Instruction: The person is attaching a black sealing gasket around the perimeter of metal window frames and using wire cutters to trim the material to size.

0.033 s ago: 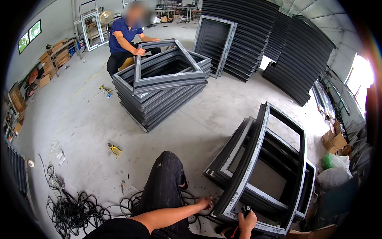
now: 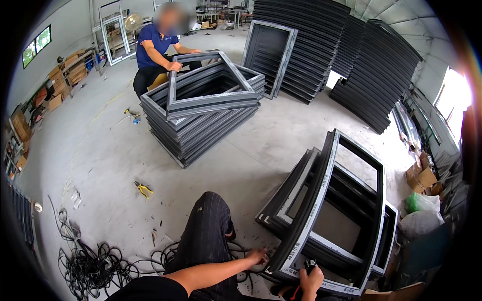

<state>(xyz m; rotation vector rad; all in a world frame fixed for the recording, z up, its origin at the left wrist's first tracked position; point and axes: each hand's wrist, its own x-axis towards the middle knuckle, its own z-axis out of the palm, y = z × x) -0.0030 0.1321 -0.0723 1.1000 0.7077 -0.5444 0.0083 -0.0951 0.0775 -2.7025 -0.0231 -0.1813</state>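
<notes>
At the lower right, a dark grey window frame (image 2: 316, 205) with pale printed strips leans on other frames in a tilted stack. My left hand (image 2: 258, 256) reaches across to the frame's near left corner. Its fingers are drawn together by that edge, and whatever they pinch is too small to make out. Inside the frame's lower opening, my right hand (image 2: 312, 277) grips a small hand tool with a black head (image 2: 310, 263); its exact kind is unclear. Black rubber-like strip (image 2: 165, 253) runs in loops from the floor on the left toward the frame, passing by my knee.
A person (image 2: 153, 47) sits beyond a stack of grey frames (image 2: 206, 145), hands on the top one. Yellow-handled pliers (image 2: 144, 190) and a tangled strip heap (image 2: 98, 266) lie on the floor. Tall dark frame stacks (image 2: 311, 45) stand behind; a cardboard box (image 2: 420, 178) and bags are at right.
</notes>
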